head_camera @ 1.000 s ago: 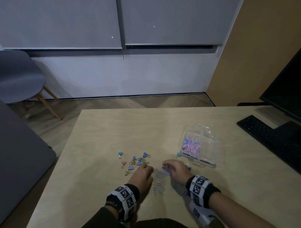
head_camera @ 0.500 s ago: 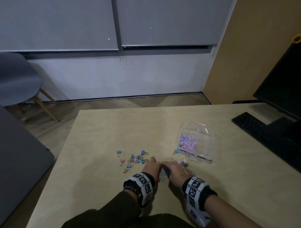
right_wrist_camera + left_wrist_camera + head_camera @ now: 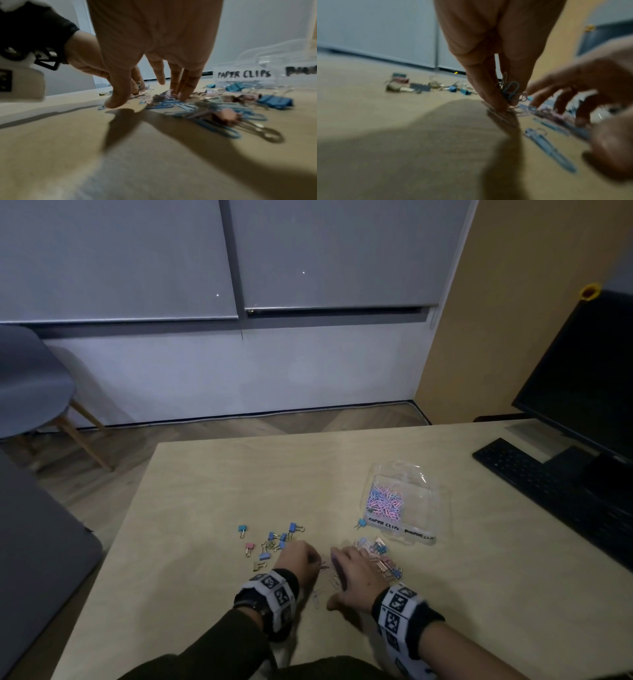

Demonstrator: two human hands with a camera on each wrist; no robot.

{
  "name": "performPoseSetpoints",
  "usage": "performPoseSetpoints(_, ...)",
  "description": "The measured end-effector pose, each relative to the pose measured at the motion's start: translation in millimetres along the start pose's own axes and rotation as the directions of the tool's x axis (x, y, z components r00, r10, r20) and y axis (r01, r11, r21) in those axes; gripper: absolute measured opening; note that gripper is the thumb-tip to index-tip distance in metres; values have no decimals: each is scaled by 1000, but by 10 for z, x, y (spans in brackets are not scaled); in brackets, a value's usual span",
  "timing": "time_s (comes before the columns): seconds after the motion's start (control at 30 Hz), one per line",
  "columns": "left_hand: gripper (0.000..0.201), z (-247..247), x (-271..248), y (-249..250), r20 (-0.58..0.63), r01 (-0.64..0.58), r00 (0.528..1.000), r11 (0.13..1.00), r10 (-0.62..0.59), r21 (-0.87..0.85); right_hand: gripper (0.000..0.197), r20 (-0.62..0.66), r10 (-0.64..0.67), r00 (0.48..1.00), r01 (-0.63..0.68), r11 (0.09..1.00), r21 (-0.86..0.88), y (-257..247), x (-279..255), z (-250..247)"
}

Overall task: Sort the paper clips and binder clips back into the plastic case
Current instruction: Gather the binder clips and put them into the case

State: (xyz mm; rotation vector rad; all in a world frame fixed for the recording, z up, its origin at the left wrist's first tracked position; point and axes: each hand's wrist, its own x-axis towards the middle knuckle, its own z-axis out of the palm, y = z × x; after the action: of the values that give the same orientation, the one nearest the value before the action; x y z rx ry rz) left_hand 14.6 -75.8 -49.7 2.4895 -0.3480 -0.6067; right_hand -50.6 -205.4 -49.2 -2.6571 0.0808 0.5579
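Observation:
A clear plastic case [image 3: 419, 501] lies open on the table, pink and blue paper clips [image 3: 385, 503] in its left compartment. My left hand [image 3: 301, 559] pinches a small bunch of paper clips [image 3: 510, 89] at the table surface. Just right of it, my right hand [image 3: 349, 571] reaches down with straight fingers [image 3: 185, 83] touching a loose pile of paper clips [image 3: 188, 106]. Blue and pink binder clips [image 3: 270, 542] lie scattered left of my left hand. More binder clips [image 3: 383, 559] lie right of my right hand, in front of the case's "PAPER CLIPS" label [image 3: 243, 74].
A black keyboard [image 3: 548, 491] and monitor [image 3: 589, 378] stand at the table's right side. A grey chair [image 3: 30, 385] is on the floor to the far left. One blue binder clip [image 3: 359, 523] lies by the case's left corner.
Both hands have come closer together over the paper clip pile. The left hand moved right, away from the binder clips, and now pinches paper clips.

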Motion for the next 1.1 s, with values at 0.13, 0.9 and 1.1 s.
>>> performPoseSetpoints(0.13,23,-167,-38,-166,-70,59,995,974,-76,-216,92,-7,3,1000,-4,996,-86,-166,58,46)
performPoseSetpoints(0.9,23,-228,69,66,-82,12,996,975,-31,-223,23,-181,38,983,4,974,226,-29,179,-23)
performPoseSetpoints(1.1,20,-214,371,462,-64,-26,998,971,11,-238,23,-248,188,950,-34,856,516,181,206,-293)
